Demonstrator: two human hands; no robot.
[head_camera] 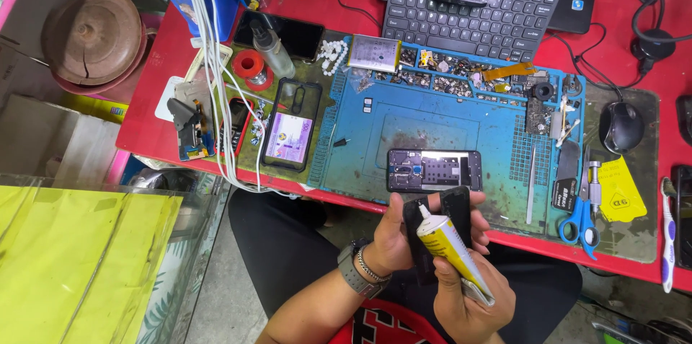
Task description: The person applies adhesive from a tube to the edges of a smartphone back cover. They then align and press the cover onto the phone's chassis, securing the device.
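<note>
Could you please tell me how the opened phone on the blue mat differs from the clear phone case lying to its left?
The opened phone lies crosswise with its inner parts showing; the clear phone case lies lengthwise, an empty shell over a pale banknote-like slip. The phone sits on the blue mat, the case beside it on the green mat. Both lie flat, untouched by either hand.

yellow tube right hand | yellow warning label mat's right

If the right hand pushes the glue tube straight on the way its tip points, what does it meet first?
The right hand aims the glue tube up-left; its tip seems to be already at the black phone part in the left hand, so likely that part.
</note>
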